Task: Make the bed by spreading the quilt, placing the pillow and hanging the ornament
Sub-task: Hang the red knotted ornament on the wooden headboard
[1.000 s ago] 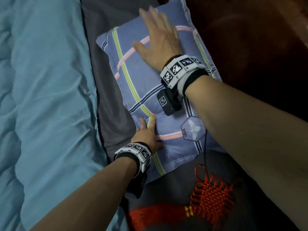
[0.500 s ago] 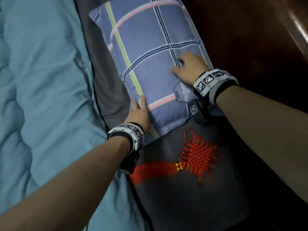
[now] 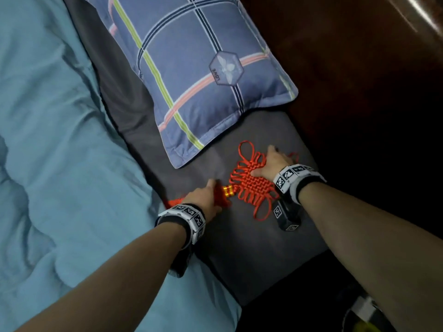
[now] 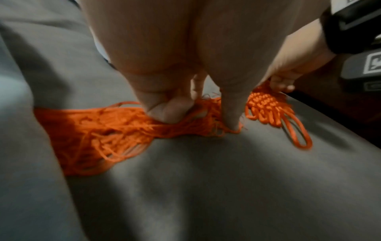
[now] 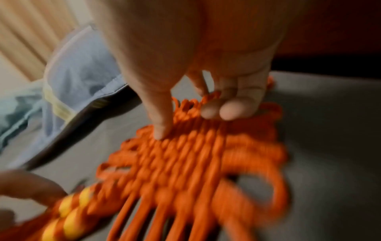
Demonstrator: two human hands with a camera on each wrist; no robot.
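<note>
A red knotted ornament [image 3: 251,185] with gold beads [image 3: 227,191] and a tassel lies flat on the grey sheet [image 3: 251,248], just below the blue plaid pillow [image 3: 191,68]. My left hand [image 3: 206,200] is on the tassel. In the left wrist view, my left hand [image 4: 202,119] has its curled fingers and thumb pinching the tassel threads [image 4: 98,130]. My right hand [image 3: 273,164] is on the woven knot. In the right wrist view, its thumb [image 5: 163,130] and curled fingers pinch the top of the knot [image 5: 185,163]. The light blue quilt [image 3: 48,140] covers the bed's left side.
Dark wood [image 3: 359,68] runs along the right of the bed, with dark floor beyond the sheet's near corner. A small pale object [image 3: 364,312] lies on the floor at the bottom right. A beige curtain [image 5: 31,32] hangs behind the pillow.
Both hands have left the pillow and come down onto the red ornament, left on the tassel, right on the knot. The pillow stays in place by the headboard.
</note>
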